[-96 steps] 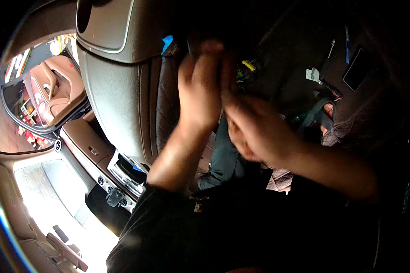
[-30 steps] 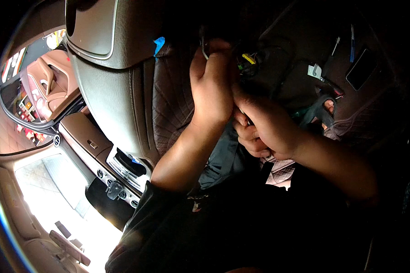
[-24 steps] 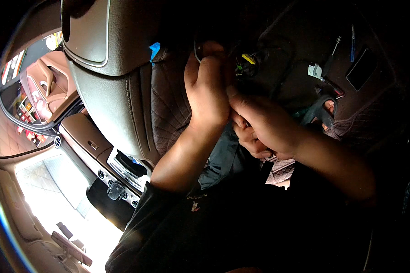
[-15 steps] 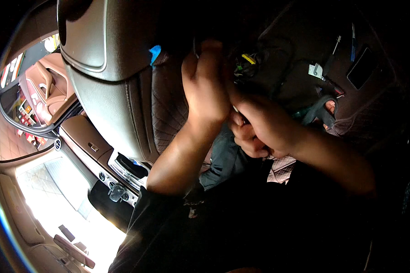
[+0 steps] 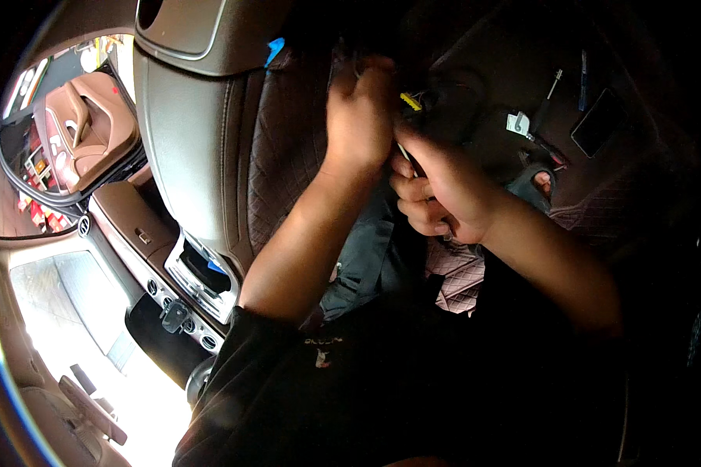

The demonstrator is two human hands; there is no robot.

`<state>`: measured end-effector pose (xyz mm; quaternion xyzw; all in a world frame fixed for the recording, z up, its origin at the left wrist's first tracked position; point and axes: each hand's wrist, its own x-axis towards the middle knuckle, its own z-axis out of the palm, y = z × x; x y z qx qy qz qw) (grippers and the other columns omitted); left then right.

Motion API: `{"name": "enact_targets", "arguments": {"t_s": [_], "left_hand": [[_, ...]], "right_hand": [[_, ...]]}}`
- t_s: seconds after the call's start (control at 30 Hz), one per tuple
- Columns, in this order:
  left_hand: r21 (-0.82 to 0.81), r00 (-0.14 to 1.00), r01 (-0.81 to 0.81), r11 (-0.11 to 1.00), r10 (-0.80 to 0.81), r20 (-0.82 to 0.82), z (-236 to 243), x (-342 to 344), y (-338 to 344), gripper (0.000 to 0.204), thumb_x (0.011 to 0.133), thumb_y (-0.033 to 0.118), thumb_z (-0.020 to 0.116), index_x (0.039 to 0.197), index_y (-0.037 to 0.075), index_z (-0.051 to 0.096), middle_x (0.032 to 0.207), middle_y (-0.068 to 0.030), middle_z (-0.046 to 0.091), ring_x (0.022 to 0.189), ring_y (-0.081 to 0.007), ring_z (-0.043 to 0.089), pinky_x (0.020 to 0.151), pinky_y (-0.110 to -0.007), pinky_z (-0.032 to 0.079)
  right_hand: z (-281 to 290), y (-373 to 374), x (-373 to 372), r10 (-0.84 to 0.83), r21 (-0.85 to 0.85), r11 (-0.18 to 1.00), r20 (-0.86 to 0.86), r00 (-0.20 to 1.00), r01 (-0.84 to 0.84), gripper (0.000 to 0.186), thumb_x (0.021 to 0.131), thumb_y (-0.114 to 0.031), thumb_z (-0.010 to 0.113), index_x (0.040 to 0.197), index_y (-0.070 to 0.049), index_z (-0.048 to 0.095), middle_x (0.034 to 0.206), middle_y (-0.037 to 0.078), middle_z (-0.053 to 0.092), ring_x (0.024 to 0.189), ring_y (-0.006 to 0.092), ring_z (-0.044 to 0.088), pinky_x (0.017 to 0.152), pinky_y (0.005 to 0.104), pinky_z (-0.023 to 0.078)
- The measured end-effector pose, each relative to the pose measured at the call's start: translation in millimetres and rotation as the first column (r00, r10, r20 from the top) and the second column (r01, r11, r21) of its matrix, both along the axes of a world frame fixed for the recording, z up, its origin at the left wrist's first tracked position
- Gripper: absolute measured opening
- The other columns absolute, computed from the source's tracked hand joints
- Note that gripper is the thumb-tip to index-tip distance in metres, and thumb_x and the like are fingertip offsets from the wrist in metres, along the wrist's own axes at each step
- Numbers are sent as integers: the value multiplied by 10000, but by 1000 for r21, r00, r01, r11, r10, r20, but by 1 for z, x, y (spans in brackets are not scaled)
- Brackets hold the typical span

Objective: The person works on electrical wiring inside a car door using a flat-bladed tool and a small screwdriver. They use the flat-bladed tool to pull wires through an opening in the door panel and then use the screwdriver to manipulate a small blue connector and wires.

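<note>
My left hand is bent inward with its fingers curled in deep shadow beside the quilted side of a car seat. Whatever its fingertips grip is hidden. Close to it on the right, my right hand is closed, its fingers wrapped round something slim. Only a thin pale edge of that thing shows by the thumb, so its kind is unclear. A small yellow piece, perhaps a connector, lies among dark cables just beyond my hands.
The grey-brown car seat stands at the left, with a blue scrap near its edge. On the dark floor at the right lie a phone, a screwdriver, a slim blue tool and a white tag.
The whole view has shifted, with the seat sliding right and the floor items left and up. My hands stay close together; the pale edge by my right thumb shows more.
</note>
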<state>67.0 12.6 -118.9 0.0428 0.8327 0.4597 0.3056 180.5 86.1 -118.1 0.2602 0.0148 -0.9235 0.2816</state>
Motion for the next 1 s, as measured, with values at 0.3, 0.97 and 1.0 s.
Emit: {"name": "enact_targets", "arguments": {"t_s": [0.3,0.97,1.0], "left_hand": [[41,991,-125,991,123,47,0,-3,-7,237,873,185,514,1005,24,625,924,-75,619,841,-168,556,784,-277,435],[-52,997,72,996,-74,-25,4,-26,-10,259,877,247,533,846,6,623,737,-50,591,654,-149,505,626,-306,429],[-48,999,38,998,-39,-11,5,-20,-10,251,879,244,532,853,11,624,731,-43,585,655,-143,499,623,-302,424]], "right_hand": [[-1,4,-7,76,24,997,-40,996,-75,490,940,-597,366,733,-155,396,473,-78,262,314,37,206,287,220,199],[5,-11,-18,12,-3,1000,-30,999,-12,433,953,-551,374,730,-181,403,472,-84,251,321,50,226,286,233,219],[3,-12,-14,27,7,1000,-6,1000,-27,438,949,-557,380,729,-179,401,474,-84,256,323,51,223,289,234,219]]}}
